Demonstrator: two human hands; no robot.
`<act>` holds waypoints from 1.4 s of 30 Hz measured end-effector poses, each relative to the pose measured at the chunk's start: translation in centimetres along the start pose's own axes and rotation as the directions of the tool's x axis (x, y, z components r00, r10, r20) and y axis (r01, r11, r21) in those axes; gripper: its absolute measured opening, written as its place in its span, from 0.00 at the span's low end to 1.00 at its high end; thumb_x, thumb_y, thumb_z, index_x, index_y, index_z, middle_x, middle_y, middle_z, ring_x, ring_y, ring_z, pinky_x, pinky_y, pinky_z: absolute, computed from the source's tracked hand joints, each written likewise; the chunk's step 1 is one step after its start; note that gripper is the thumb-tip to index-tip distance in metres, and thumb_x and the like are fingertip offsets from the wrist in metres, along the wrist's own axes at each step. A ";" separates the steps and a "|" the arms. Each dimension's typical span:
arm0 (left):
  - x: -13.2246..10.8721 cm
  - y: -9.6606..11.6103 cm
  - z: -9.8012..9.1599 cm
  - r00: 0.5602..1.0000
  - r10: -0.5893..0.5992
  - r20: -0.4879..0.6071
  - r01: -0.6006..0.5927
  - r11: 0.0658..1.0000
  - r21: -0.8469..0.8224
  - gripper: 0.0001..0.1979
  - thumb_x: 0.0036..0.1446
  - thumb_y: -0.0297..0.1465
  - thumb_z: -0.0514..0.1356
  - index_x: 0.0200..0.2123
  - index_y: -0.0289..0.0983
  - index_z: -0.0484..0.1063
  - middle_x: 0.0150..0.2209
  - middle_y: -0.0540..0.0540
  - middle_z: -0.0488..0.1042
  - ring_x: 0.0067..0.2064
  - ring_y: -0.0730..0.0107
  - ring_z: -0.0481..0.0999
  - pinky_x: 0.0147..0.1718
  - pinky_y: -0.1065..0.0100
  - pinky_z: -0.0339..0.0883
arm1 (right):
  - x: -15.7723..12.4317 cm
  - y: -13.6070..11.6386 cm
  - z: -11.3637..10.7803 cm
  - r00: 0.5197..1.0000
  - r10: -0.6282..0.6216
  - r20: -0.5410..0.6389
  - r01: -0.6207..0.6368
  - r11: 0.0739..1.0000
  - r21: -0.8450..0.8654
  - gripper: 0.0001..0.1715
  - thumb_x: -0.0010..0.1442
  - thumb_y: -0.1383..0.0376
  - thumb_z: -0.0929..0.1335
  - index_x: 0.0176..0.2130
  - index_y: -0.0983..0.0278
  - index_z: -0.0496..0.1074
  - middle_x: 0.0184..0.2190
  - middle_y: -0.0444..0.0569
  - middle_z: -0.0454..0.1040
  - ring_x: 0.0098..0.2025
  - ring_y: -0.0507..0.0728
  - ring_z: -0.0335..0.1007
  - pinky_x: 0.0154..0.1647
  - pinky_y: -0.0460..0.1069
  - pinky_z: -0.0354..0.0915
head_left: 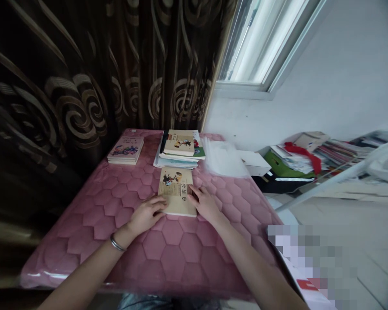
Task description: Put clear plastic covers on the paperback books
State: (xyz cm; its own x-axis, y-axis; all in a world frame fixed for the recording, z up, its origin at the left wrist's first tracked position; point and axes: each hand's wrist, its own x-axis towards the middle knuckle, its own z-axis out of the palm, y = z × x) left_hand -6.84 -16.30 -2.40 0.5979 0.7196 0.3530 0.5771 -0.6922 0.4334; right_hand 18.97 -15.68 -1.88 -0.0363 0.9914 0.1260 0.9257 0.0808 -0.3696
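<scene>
Dark characters (pixel 183 192) too small to read, cream paperback (pixel 176 204), my left hand (pixel 148 212) and right hand (pixel 204 202) holding its sides, pink hexagon-patterned cover (pixel 171 258)

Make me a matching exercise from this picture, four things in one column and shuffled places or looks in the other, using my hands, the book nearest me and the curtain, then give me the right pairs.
Column one
1. Left hand
2. Nearest book
3. Right hand
4. Curtain

Column two
A. At the nearest book's right edge
B. Dark brown with paler swirls
C. At the nearest book's left edge
D. Between the two hands

Right pairs: 1-C, 2-D, 3-A, 4-B
</scene>
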 end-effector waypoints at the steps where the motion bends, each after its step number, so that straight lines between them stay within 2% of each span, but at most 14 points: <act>1: 0.0 0.0 0.1 1.000 0.005 -0.017 -0.005 1.000 0.002 0.10 0.55 0.26 0.61 0.42 0.41 0.75 0.50 0.47 0.75 0.53 0.68 0.73 0.55 0.63 0.65 | -0.1 0.0 -0.1 1.000 0.003 -0.015 -0.003 1.000 0.007 0.25 0.65 0.57 0.62 0.59 0.59 0.65 0.46 0.53 0.70 0.46 0.58 0.70 0.47 0.50 0.64; 4: -0.1 0.1 0.4 0.998 0.021 -0.056 -0.019 0.999 0.029 0.08 0.57 0.27 0.60 0.40 0.41 0.76 0.49 0.47 0.75 0.52 0.68 0.73 0.56 0.62 0.65 | -0.8 -0.8 -0.3 0.992 -0.052 -0.116 0.055 0.998 0.021 0.17 0.62 0.61 0.65 0.50 0.59 0.74 0.44 0.53 0.71 0.45 0.58 0.69 0.47 0.51 0.64; 7: 0.0 0.7 0.5 0.997 0.042 -0.057 -0.038 0.996 0.079 0.07 0.58 0.27 0.59 0.38 0.41 0.76 0.48 0.47 0.76 0.51 0.67 0.74 0.57 0.60 0.63 | -2.3 -2.6 -0.1 0.947 -0.256 -0.195 0.270 0.962 0.050 0.10 0.61 0.63 0.66 0.39 0.59 0.78 0.40 0.51 0.71 0.44 0.58 0.67 0.47 0.52 0.64; 10: 0.4 1.4 0.6 0.994 0.100 -0.048 -0.094 0.989 0.117 0.07 0.58 0.27 0.58 0.35 0.40 0.77 0.43 0.46 0.77 0.47 0.67 0.76 0.57 0.59 0.64 | -3.6 -4.3 0.9 0.886 -0.426 -0.180 0.439 0.898 0.035 0.06 0.59 0.63 0.68 0.36 0.59 0.77 0.38 0.48 0.73 0.43 0.57 0.67 0.46 0.52 0.63; 14: 0.8 2.0 1.1 0.985 0.153 -0.074 -0.141 0.979 0.145 0.07 0.57 0.25 0.58 0.32 0.39 0.77 0.34 0.47 0.77 0.39 0.68 0.76 0.56 0.58 0.65 | -4.0 -5.1 2.3 0.843 -0.516 -0.154 0.513 0.856 -0.062 0.02 0.58 0.66 0.69 0.34 0.62 0.75 0.37 0.48 0.75 0.43 0.57 0.67 0.46 0.53 0.63; 20: 0.8 1.3 1.3 0.987 0.154 -0.041 -0.146 0.977 0.156 0.08 0.59 0.28 0.58 0.31 0.41 0.76 0.37 0.48 0.79 0.40 0.70 0.77 0.58 0.57 0.61 | -3.6 -4.2 2.8 0.825 -0.540 -0.169 0.533 0.842 -0.086 0.05 0.60 0.67 0.69 0.33 0.61 0.76 0.35 0.45 0.78 0.41 0.55 0.68 0.44 0.52 0.63; 25: 0.4 0.5 -0.1 0.990 0.142 -0.009 -0.141 0.985 0.095 0.09 0.60 0.29 0.57 0.30 0.42 0.76 0.42 0.51 0.80 0.45 0.72 0.77 0.60 0.57 0.57 | -4.2 -2.4 1.8 0.852 -0.483 -0.204 0.496 0.868 0.013 0.06 0.60 0.66 0.69 0.33 0.58 0.77 0.38 0.41 0.79 0.48 0.56 0.67 0.49 0.53 0.63; 29: -0.4 -0.4 -1.1 0.996 0.089 -0.015 -0.088 0.994 0.063 0.10 0.60 0.30 0.57 0.28 0.43 0.76 0.43 0.51 0.80 0.46 0.72 0.77 0.57 0.61 0.63 | -4.9 -0.1 0.8 0.881 -0.433 -0.191 0.451 0.891 0.057 0.08 0.60 0.67 0.69 0.32 0.57 0.78 0.39 0.41 0.80 0.50 0.56 0.68 0.50 0.54 0.65; 33: -1.4 -1.4 -1.2 0.995 0.087 -0.057 -0.087 0.996 -0.001 0.11 0.62 0.30 0.56 0.30 0.41 0.76 0.44 0.48 0.79 0.47 0.72 0.77 0.51 0.65 0.69 | -5.3 1.4 0.5 0.888 -0.403 -0.220 0.425 0.903 0.061 0.10 0.61 0.67 0.68 0.31 0.56 0.79 0.40 0.42 0.80 0.50 0.57 0.69 0.48 0.55 0.68; 38: -1.9 -1.7 -0.5 0.991 0.081 -0.110 -0.085 0.996 -0.026 0.10 0.62 0.28 0.55 0.31 0.40 0.75 0.45 0.48 0.79 0.48 0.72 0.77 0.49 0.68 0.71 | -5.5 1.8 0.9 0.886 -0.391 -0.250 0.422 0.902 0.087 0.12 0.62 0.66 0.66 0.31 0.56 0.79 0.41 0.42 0.80 0.49 0.56 0.71 0.49 0.55 0.69; 42: -1.9 -1.3 -0.6 0.988 0.080 -0.135 -0.082 0.997 -0.009 0.10 0.61 0.27 0.55 0.30 0.40 0.75 0.44 0.47 0.79 0.47 0.72 0.77 0.48 0.69 0.72 | -5.5 1.8 1.0 0.869 -0.406 -0.282 0.450 0.887 0.109 0.13 0.63 0.66 0.65 0.30 0.58 0.78 0.41 0.43 0.80 0.48 0.57 0.71 0.50 0.56 0.68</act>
State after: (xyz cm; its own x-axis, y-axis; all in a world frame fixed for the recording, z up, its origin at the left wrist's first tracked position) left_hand -9.09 -16.70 -3.12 0.5617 0.6630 0.4949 0.5211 -0.7481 0.4108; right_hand 20.44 -20.85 -4.19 -0.3013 0.7995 0.5196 0.7635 0.5287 -0.3709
